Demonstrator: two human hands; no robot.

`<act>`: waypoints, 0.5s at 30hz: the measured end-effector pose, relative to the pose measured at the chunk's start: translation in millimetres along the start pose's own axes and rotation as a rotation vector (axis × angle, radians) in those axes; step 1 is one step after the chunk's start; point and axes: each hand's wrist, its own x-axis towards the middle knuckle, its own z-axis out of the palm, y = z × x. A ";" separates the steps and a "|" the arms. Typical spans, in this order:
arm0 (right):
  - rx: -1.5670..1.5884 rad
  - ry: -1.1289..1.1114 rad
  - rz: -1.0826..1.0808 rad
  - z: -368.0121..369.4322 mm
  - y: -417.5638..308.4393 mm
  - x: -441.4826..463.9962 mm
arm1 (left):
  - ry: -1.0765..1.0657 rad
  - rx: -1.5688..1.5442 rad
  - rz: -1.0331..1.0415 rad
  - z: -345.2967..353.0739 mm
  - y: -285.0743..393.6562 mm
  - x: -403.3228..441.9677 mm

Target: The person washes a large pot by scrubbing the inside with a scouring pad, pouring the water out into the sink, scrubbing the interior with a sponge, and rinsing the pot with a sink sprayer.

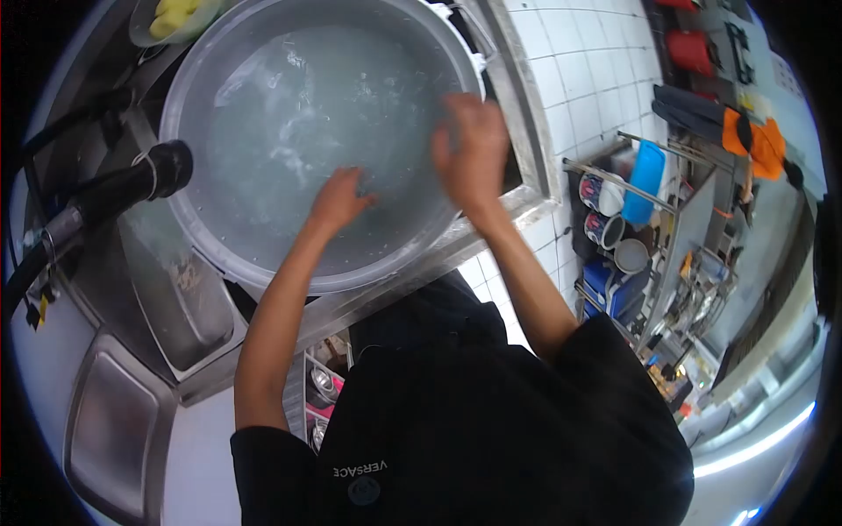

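A large round metal pot (180,210) full of cloudy water stands in a sink area, with pale, clear-looking patches in the water. Over its lower middle, my left hand (340,202) reaches to the water with thumb and fingers apart; the fingertips look partly in the water, and I see nothing held. My right hand (472,145) is above the pot's right rim, blurred by motion, thumb apart from the fingers, with nothing visible in it.
A black hose nozzle (171,168) points at the pot's left rim. Yellow pieces fill a bowl (210,10) at the upper left. A metal tray (118,425) lies lower left. Shelves with a blue tray (645,181) and pots stand right; a person in orange (765,149) is beyond.
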 end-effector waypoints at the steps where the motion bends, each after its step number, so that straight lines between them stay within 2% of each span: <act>1: -0.144 0.150 0.009 -23.2 6.6 3.4 | 0.149 0.032 0.165 22.2 5.9 -6.0; 2: -0.293 0.156 0.063 -38.3 14.8 3.4 | 0.151 0.010 0.151 29.7 17.0 -13.2; 3: -0.202 0.186 0.052 7.6 15.1 22.9 | 0.056 0.094 0.174 -0.3 -23.6 2.5; 4: 0.001 0.060 0.174 17.9 16.3 21.1 | -0.072 0.117 0.194 -7.9 -29.4 -7.6; 5: 0.141 -0.077 0.293 16.8 26.1 17.1 | -0.072 0.086 0.182 2.1 -18.7 -4.0; 7: 0.121 -0.130 0.281 21.1 27.2 15.0 | -0.154 0.058 0.124 6.4 -5.6 9.9; 9: 0.190 -0.014 0.322 38.5 31.3 12.3 | -0.088 -0.011 0.067 23.0 -13.4 22.8; 11: 0.238 -0.028 0.392 38.6 23.6 17.5 | -0.025 -0.072 0.021 26.5 -13.8 30.4; 13: 0.195 -0.051 0.389 33.7 23.8 17.5 | -0.185 -0.463 -0.228 27.7 -0.2 36.6; 14: 0.189 -0.050 0.383 36.5 28.9 16.1 | -0.186 -0.464 -0.234 35.3 8.5 40.5; 15: 0.195 -0.052 0.382 39.1 29.9 16.6 | 0.013 -0.594 -0.247 52.0 14.6 45.1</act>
